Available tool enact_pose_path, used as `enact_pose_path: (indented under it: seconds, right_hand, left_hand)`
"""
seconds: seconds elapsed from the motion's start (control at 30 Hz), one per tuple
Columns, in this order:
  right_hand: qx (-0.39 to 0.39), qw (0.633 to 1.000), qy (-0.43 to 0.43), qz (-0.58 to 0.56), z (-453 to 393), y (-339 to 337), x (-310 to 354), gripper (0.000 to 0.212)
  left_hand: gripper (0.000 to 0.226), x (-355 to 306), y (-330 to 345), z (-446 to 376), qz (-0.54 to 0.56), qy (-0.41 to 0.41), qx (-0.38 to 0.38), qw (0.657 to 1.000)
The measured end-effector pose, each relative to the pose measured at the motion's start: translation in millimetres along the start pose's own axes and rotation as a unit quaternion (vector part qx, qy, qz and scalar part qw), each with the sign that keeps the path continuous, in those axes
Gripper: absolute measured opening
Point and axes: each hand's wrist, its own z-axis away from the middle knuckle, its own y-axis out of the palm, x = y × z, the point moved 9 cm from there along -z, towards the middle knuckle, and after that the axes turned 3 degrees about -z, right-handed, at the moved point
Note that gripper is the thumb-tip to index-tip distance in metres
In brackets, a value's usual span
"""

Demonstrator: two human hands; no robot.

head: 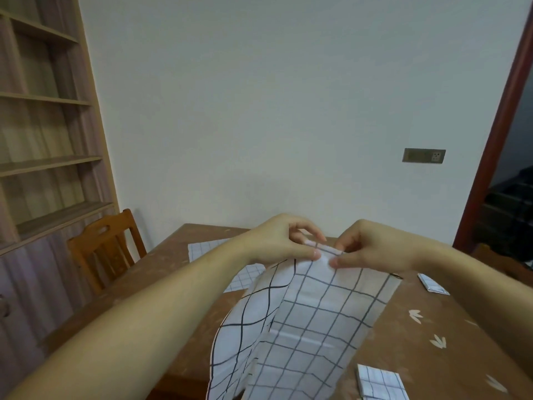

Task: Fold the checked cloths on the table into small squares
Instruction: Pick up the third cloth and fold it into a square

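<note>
A white checked cloth [305,321] with dark grid lines hangs in the air above the brown table [432,319]. My left hand [279,241] and my right hand [372,246] pinch its top edge close together, and the cloth droops down toward me in loose folds. Two small folded checked squares lie on the table: one at the near right [380,383], one at the far right [432,284]. Two unfolded checked cloths lie flat behind the held one, one at the far side [204,248] and one partly hidden [248,278].
A wooden chair [106,249] stands at the table's left side. A tall shelf unit [43,140] fills the left wall. A wall socket [424,155] is on the back wall, and a dark doorway [507,197] opens at the right.
</note>
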Motion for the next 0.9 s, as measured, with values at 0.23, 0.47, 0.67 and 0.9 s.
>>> enact_pose_path:
  seconds: [0.23,0.47,0.67,0.9]
  right_hand:
    - [0.006,0.999,0.031,0.024,20.8,-20.1,-41.7,0.031]
    - [0.004,0.999,0.038,-0.002,37.2,-20.6,-61.3,0.023]
    - [-0.009,0.993,-0.002,-0.114,38.8,-17.3,-36.0,0.012]
    - [0.005,0.985,-0.043,-0.169,50.4,-25.8,-31.9,0.014]
  left_hand:
    - [0.02,50.9,-2.8,19.6,-0.082,-0.118,0.058,0.988]
    - [0.014,54.9,2.2,6.8,0.186,-0.108,-0.136,0.967]
    - [0.025,20.8,33.8,-14.1,0.186,-0.08,-0.134,0.97]
    - [0.024,11.7,52.9,-25.7,0.244,-0.079,-0.103,0.961]
